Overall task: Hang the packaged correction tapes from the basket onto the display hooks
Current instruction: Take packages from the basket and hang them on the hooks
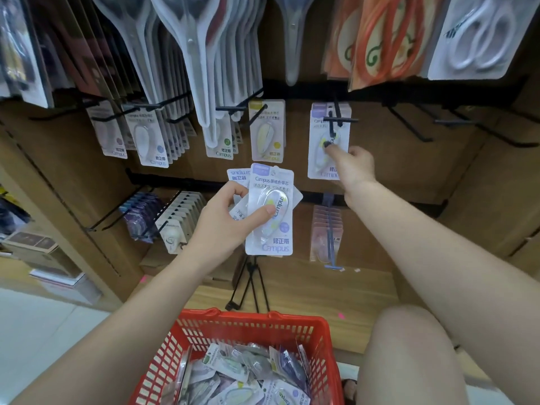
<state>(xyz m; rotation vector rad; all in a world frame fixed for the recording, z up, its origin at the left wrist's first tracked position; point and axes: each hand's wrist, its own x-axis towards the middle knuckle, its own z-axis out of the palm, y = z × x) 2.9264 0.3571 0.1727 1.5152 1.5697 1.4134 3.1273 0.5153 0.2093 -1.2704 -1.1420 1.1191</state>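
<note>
One pack (328,141) was being seated on a hook (336,119) by the pinching right hand (352,165), several packs (270,209) were gripped in the left hand (230,220), and many remained in the basket (254,325).

basket (251,328) below | correction tapes (233,372) inside | display hooks (336,119) above

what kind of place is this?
Most likely a stationery shop aisle. Packaged scissors and Campus correction tapes hang on black display hooks, and a red basket of more tapes sits below, being stocked by hand.
</note>
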